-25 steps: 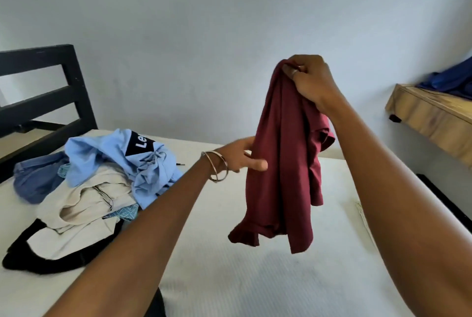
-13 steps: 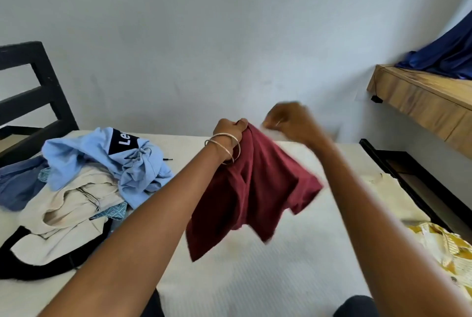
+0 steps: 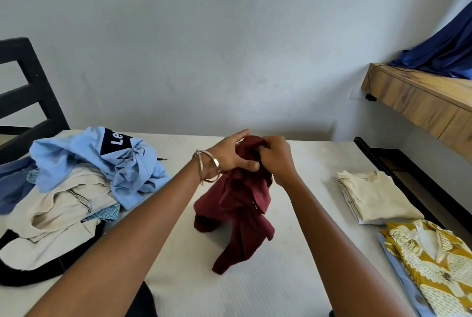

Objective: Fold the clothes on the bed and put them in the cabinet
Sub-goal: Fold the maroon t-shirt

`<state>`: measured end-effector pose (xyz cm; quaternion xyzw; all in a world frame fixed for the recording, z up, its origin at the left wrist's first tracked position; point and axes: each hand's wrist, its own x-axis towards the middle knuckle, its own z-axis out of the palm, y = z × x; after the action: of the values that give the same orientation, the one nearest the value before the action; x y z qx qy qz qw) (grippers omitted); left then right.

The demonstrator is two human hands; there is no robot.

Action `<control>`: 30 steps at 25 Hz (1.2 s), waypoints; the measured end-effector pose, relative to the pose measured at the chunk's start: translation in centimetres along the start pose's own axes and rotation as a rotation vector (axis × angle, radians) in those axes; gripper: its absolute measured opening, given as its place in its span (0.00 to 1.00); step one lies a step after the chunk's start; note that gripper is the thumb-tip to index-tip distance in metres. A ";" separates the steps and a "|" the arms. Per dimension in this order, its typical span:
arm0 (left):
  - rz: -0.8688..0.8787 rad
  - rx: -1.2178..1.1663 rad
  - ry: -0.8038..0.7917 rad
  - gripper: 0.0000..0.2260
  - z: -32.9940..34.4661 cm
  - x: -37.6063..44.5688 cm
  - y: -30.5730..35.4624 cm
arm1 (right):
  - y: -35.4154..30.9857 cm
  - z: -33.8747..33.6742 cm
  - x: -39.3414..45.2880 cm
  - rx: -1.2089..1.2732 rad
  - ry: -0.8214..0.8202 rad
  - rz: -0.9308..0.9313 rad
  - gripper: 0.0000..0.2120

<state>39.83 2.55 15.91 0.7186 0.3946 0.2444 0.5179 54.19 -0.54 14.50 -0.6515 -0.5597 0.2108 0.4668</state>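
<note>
Together, left hand (image 3: 231,157) and right hand (image 3: 274,157) pinch the bunched maroon shirt (image 3: 242,204) above the bed (image 3: 268,278); twisted cloth may fold crooked.

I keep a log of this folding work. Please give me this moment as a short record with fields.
held item: dark red shirt, bunched, its lower end on the bed
left hand: grips the shirt top
right hand: grips the shirt top
unfolded pile: blue sweatshirt over beige clothes, on the left
folded: cream shirt, yellow patterned shirt, on the right
</note>
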 end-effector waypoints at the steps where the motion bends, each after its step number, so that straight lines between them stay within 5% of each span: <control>1: 0.017 0.141 0.094 0.36 0.2 0.5 -0.3 | -0.5 -0.3 0.4 -0.026 -0.008 -0.024 0.10; 5: -0.085 0.414 0.460 0.16 -0.3 2.1 1.3 | -0.7 -1.9 1.8 -0.263 0.062 -0.216 0.11; 7: -0.106 0.501 0.612 0.15 -1.7 2.7 2.8 | -0.3 -3.2 2.5 -0.356 0.029 -0.252 0.07; 10: 0.011 0.439 0.841 0.17 -4.1 2.9 4.5 | -0.7 -5.5 3.7 -0.807 -0.067 -0.320 0.07; 13: 0.208 0.357 0.929 0.20 -6.3 2.4 5.1 | -0.9 -7.8 5.0 -0.758 0.214 -0.277 0.12; 16: 0.400 0.552 0.781 0.19 -8.2 1.0 4.4 | 0.1 -9.3 6.0 -0.315 0.279 -0.083 0.13; 19: 0.333 0.746 0.538 0.12 -9.3 0.3 2.0 | 2.5 -9.6 5.0 -0.420 0.043 -0.122 0.06; 23: -0.279 0.709 -0.319 0.18 -8.3 -1.4 -2.9 | 5.8 -8.8 1.8 -0.674 -0.670 0.077 0.12; 25: -0.583 0.742 -0.530 0.15 -7.0 -2.0 -4.7 | 6.0 -8.5 0.5 -0.693 -0.888 0.207 0.13; 28: -0.711 1.077 -0.523 0.24 -6.1 -0.8 -7.4 | 7.4 -7.6 0.7 -0.985 -0.970 0.295 0.19; 30: -0.614 1.349 -0.199 0.23 -5.7 0.3 -9.6 | 9.4 -6.3 1.0 -1.298 -0.729 0.240 0.21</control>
<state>32.64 7.36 8.86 0.7563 0.5932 -0.2724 0.0430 64.49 -1.42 9.79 -0.7413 -0.6157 0.0905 -0.2516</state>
